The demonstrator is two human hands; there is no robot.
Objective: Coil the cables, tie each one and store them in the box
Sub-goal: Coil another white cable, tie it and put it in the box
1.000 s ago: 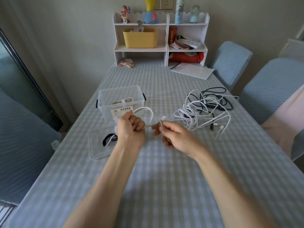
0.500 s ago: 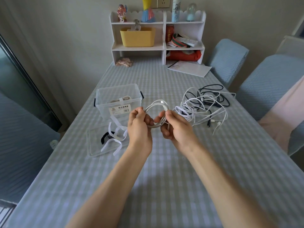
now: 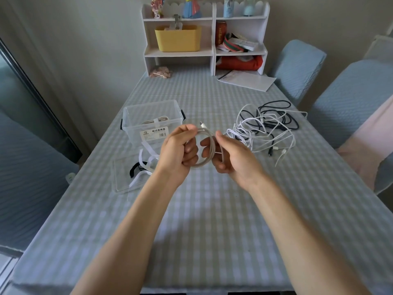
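- Above the counter (image 3: 212, 209), the left hand (image 3: 177, 152) and right hand (image 3: 231, 155) both grip the coiled cable (image 3: 209, 145).
- Behind: clear box (image 3: 152, 122), loose cables (image 3: 268, 126).

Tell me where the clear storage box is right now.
In the head view, the clear storage box stands on the table's left side, just beyond the left hand, with its lid lying in front of it.
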